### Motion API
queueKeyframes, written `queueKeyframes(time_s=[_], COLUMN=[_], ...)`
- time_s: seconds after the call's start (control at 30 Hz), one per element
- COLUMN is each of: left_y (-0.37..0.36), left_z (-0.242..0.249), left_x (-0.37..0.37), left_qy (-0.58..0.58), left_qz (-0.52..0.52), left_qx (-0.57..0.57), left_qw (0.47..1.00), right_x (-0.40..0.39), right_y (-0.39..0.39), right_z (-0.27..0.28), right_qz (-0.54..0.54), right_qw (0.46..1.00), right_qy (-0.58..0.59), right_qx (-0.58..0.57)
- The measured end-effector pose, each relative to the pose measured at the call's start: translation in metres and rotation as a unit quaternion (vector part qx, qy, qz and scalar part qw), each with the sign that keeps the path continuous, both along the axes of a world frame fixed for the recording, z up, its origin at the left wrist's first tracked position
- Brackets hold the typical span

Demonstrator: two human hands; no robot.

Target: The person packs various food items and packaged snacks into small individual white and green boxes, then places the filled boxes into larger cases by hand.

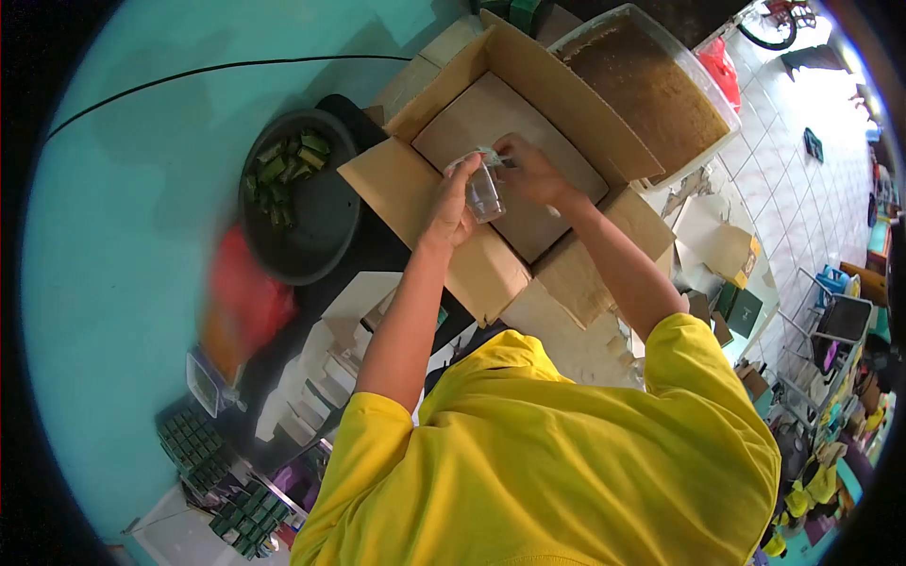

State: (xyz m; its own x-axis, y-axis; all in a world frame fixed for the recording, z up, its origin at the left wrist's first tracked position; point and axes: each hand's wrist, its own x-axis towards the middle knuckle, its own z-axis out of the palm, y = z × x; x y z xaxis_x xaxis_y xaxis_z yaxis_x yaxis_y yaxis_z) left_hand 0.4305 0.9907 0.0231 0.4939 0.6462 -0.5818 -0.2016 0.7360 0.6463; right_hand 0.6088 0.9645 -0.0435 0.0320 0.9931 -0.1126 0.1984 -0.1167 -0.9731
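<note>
A turquoise wall (142, 208) fills the left side, a black cable (236, 65) running across its upper part. On the right, pale tiled floor (766, 156) stretches toward bright light at the upper corner; a metal-framed chair (843, 319) stands near piled clutter (823, 483).

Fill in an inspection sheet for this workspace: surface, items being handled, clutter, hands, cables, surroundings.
Surface: black table, partly covered.
Job's things: clear plastic container, held over an open cardboard box; its contents can't be made out.
Clutter: grey basin with cut green pieces; blurred red bag beside it; tub with brown contents beyond the box.
Hands: left hand grips the container; right hand is at its top, its exact grip unclear.
Cables: one black cable along the wall; none seen near the hands.
Surroundings: teal wall; tiled floor; bicycle wheel far off.
</note>
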Motion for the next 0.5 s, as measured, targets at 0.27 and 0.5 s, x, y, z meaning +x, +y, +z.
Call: queueKeyframes(time_s=[0.27,0.5], left_y=[0.006,0.007], left_z=[-0.005,-0.007], left_x=[-0.004,-0.006], left_qy=[-0.048,0.019], left_qz=[0.039,0.085], left_qx=[0.047,0.086], left_qw=[0.997,0.993], right_x=[0.023,0.035], right_y=[0.014,0.044], right_z=[0.064,0.022], right_qz=[0.176,0.118], right_qw=[0.958,0.960], right_qy=[0.172,-0.172], right_qx=[-0.147,-0.185])
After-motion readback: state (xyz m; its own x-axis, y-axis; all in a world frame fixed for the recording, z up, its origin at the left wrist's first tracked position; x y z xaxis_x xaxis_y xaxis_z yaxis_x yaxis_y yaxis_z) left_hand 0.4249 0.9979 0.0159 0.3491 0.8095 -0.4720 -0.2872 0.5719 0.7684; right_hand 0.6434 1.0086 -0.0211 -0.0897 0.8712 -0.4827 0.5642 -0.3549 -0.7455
